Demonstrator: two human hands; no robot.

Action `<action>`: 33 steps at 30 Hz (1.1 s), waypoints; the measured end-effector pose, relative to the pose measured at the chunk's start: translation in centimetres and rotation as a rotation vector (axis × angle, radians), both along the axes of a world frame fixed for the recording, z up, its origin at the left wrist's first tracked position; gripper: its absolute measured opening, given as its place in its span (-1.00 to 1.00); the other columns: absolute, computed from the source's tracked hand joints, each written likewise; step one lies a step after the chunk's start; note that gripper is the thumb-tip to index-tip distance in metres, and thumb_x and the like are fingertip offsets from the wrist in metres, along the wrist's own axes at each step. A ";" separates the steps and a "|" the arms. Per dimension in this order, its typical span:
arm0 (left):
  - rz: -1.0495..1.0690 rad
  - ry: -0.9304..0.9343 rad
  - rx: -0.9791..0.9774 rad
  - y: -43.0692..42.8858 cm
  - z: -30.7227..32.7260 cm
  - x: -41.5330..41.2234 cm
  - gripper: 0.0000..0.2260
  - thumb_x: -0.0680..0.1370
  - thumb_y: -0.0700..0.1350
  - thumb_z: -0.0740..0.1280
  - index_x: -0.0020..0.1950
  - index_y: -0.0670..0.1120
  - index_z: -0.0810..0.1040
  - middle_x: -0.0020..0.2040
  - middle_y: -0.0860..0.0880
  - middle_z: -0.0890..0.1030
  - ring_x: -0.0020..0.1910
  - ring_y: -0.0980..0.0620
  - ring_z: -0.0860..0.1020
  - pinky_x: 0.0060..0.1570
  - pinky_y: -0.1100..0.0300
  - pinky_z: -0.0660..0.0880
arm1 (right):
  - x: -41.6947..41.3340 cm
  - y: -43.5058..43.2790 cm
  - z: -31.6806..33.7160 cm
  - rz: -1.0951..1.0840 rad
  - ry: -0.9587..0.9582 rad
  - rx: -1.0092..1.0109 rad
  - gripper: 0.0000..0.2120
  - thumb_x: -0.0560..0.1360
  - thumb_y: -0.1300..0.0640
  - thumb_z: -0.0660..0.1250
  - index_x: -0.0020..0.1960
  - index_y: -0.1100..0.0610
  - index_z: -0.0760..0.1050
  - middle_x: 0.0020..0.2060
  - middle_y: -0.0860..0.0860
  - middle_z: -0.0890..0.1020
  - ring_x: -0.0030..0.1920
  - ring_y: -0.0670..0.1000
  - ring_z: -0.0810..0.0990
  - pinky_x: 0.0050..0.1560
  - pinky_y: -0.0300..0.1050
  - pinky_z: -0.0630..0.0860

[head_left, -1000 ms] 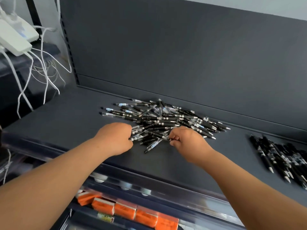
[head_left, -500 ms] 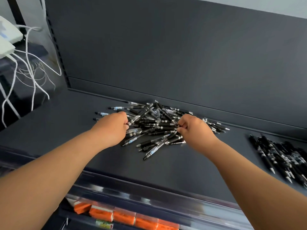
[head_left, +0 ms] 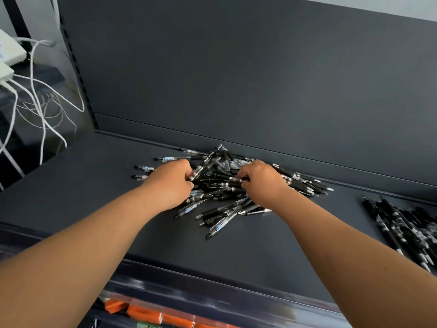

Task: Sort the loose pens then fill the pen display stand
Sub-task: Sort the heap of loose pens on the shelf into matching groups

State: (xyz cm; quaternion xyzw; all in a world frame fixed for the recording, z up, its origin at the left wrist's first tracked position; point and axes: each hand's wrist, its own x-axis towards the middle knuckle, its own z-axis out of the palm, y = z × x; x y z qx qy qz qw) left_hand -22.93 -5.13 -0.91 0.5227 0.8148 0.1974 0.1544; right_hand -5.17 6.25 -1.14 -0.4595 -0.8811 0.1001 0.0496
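Pinching pens point(head_left: 220, 202) heaped mid-frame, left hand point(head_left: 171, 185) and right hand point(head_left: 263, 183) curl their fingers; light, stiff, slick barrels probably suit mid-barrel grips.

Back panel point(head_left: 260, 79): dark grey, matte, plain, rising behind the shelf.
Shelf point(head_left: 82, 197): the same dark grey, flat, with a glossy clear rail point(head_left: 212, 287) along its front edge.
Upright point(head_left: 78, 74): slotted black post at the panel's left edge.
Left side: white cables point(head_left: 42, 110) hanging loose from white boxes point(head_left: 9, 53).
Below: orange boxes point(head_left: 177, 319) in a row.
Wall point(head_left: 390, 5): pale strip, top right.
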 end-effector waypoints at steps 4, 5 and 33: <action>-0.029 -0.017 0.001 0.5 0.0 0.4 -0.92 0.53 -0.10 0.33 -0.01 0.00 0.47 -0.06 0.01 0.56 -0.10 0.01 0.52 -0.09 0.08 0.47 | 0.5 -0.2 -0.1 0.018 -0.024 0.013 -0.69 0.43 0.11 0.42 0.16 0.03 0.49 0.18 0.04 0.47 0.19 0.11 0.44 0.19 0.00 0.42; -0.032 -0.017 0.001 0.6 0.1 0.5 -0.92 0.53 -0.10 0.34 0.00 -0.01 0.48 -0.06 0.01 0.57 -0.10 0.01 0.53 -0.08 0.07 0.48 | 0.6 -0.3 0.0 0.023 -0.038 0.035 -0.69 0.42 0.09 0.43 0.14 0.03 0.48 0.17 0.03 0.47 0.19 0.11 0.43 0.18 -0.01 0.41; -0.054 -0.001 -0.001 3.2 0.2 1.9 -0.85 0.55 -0.16 0.27 0.07 0.04 0.53 0.00 0.03 0.57 -0.09 0.01 0.54 -0.10 0.11 0.50 | 2.1 -0.1 0.1 0.048 -0.220 -0.011 -0.66 0.52 -0.07 0.30 0.27 -0.05 0.43 0.26 -0.01 0.43 0.33 0.08 0.30 0.29 0.12 0.22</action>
